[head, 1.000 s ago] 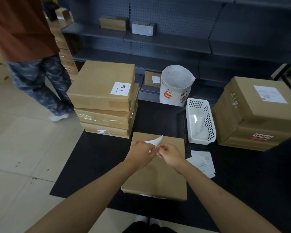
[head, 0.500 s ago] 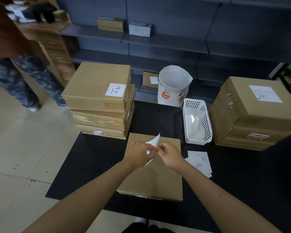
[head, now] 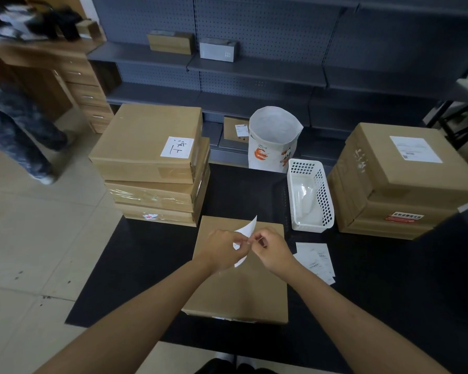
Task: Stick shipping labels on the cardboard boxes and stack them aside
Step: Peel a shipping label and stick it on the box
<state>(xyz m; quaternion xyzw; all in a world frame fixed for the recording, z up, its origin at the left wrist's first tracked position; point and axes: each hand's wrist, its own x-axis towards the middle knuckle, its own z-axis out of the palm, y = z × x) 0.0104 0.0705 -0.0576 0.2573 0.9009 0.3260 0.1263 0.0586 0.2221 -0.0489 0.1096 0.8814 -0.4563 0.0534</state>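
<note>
Closest to the camera, the left hand (head: 222, 248) and right hand (head: 272, 249) meet above a flat cardboard box (head: 238, 290) on the black table (head: 389, 292), both pinching a white shipping label (head: 247, 229) that curls upward between them — apparently being peeled from its backing, though the fingertips hide the seam. The likely failure is the thin label tearing, or folding onto its own adhesive if it sags; a skewed landing would wrinkle it on the box. Just right lie 2 or 3 spare labels (head: 315, 259). Farther back, a white perforated basket (head: 310, 197) holds something clear, perhaps discarded film, and a white paper bag (head: 274, 139) stands open — its contents unseen. A stack of 3 boxes (head: 152, 163) sits left, another stack (head: 400, 182) right.
</note>
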